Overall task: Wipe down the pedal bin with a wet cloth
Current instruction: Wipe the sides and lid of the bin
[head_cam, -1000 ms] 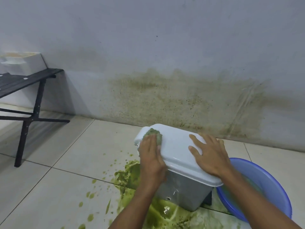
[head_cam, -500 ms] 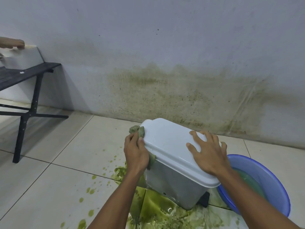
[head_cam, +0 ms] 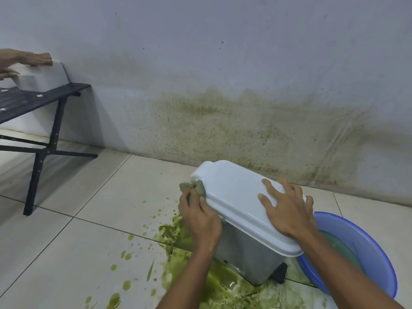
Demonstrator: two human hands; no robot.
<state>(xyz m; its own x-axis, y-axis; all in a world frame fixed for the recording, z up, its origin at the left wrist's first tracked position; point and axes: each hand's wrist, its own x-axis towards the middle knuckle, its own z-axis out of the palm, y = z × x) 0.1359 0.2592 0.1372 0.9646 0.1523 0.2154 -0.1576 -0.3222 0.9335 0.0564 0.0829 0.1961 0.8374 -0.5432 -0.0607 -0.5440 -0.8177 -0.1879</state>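
Note:
The pedal bin (head_cam: 243, 259) has a grey body and a white lid (head_cam: 234, 192), and its black pedal (head_cam: 281, 273) shows at the lower right. It stands on the tiled floor near the wall. My left hand (head_cam: 199, 219) holds a green-stained wet cloth (head_cam: 193, 188) pressed against the left edge of the lid. My right hand (head_cam: 286, 210) lies flat on top of the lid with fingers spread, holding nothing.
A green spill (head_cam: 178, 237) covers the floor around the bin's base. A blue basin (head_cam: 365, 248) with murky water sits right of the bin. At the far left, a black bench (head_cam: 40, 99) bears a white box (head_cam: 42, 79) that another person's hands (head_cam: 26, 59) touch.
My left hand has carried the cloth from the top of the lid down to its left edge. The right hand has stayed on the lid. Another person's hands have come into view at the box.

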